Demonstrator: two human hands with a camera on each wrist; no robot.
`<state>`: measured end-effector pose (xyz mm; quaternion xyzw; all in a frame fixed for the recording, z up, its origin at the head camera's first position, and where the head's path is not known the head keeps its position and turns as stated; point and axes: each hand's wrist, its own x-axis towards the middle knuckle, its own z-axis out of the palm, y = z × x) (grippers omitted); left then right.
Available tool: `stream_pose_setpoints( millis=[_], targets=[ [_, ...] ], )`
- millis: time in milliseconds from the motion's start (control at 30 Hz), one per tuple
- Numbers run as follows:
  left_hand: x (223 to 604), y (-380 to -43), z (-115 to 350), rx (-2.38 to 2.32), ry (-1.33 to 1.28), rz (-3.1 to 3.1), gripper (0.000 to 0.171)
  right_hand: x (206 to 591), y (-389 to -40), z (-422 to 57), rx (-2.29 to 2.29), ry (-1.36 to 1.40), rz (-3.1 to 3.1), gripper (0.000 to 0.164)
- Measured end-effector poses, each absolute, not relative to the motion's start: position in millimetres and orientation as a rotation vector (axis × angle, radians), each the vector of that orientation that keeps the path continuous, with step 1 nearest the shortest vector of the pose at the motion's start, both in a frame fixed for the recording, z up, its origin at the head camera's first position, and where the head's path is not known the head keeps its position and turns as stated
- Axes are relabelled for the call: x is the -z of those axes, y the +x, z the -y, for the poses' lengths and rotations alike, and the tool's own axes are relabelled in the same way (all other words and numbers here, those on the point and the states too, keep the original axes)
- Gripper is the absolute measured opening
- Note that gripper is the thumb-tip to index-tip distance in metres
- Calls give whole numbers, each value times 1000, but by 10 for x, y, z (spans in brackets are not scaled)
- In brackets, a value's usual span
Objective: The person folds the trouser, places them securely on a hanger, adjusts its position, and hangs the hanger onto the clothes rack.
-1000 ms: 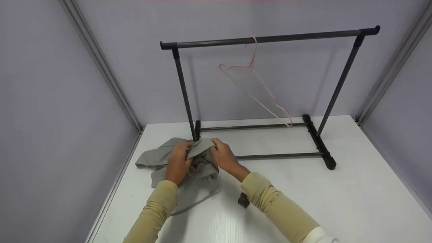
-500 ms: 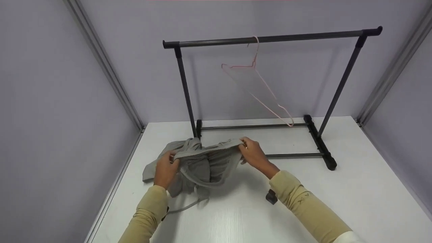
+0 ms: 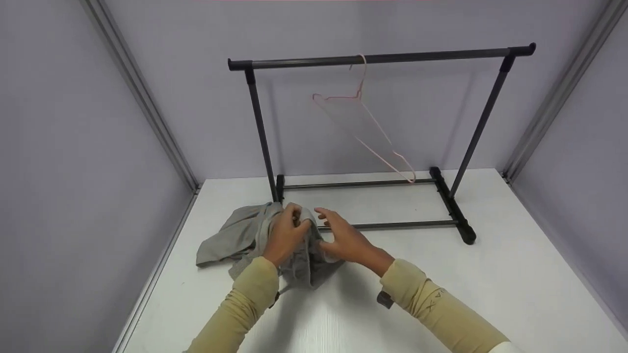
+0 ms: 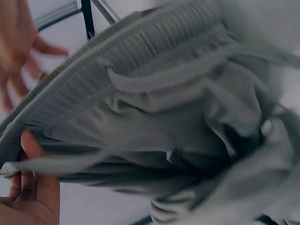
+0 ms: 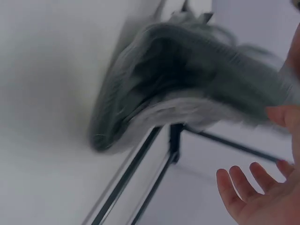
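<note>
A pair of grey drawstring pants (image 3: 228, 235) lies bunched on the left part of the white table, its waist lifted. My left hand (image 3: 285, 238) pinches the elastic waistband, thumb against fingers. Close up in the left wrist view, the gathered waistband (image 4: 136, 54) stretches away from that grip, and a drawstring (image 4: 154, 80) hangs loose over the cloth. My right hand (image 3: 349, 242) is beside the waist opening with fingers spread and apart. In the right wrist view its palm faces up, fingertips free, while the thumb overlaps the blurred edge of the pants (image 5: 183, 70).
A dark metal clothes rack (image 3: 304, 62) stands behind the pants, its left leg right by the cloth. One pink hanger (image 3: 360, 95) hangs from the top bar. Grey walls enclose the white table (image 3: 441, 299) at the back and sides.
The waistband was stretched wide between both hands half a second ago. Now the right hand has let go and moved left, and the left hand has come right, gathering the waist.
</note>
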<state>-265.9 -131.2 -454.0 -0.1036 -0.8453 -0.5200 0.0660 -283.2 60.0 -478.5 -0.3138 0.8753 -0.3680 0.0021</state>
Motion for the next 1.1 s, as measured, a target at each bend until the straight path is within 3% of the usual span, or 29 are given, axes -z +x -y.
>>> stream_pose_setpoints(
  millis=[267,433,533,667,733,933,1100],
  targets=[
    [4483,-2672,1094,1619,-425,2464,13,4776,-2821,-598,1346,-844,-2602,42],
    [4430,-2653,1063,1725,-474,2366,15,4861,-2736,-639,1424,-907,-2356,58],
    [4423,-2650,1052,1816,-496,2341,27,4849,-2682,-617,1505,-855,-2260,63],
    [4476,-2661,1094,1987,-618,2343,41,4775,-2648,-588,1626,-697,-2292,42],
    [4531,-2655,1139,1957,-640,2389,40,4714,-2632,-592,1684,-613,-2318,34],
    [4857,-2642,1331,1421,-451,2681,33,4616,-2617,-707,1808,-444,-2386,32],
    [5255,-2620,1520,843,-296,3004,62,4780,-2794,-826,1927,-365,-2451,31]
  ],
)
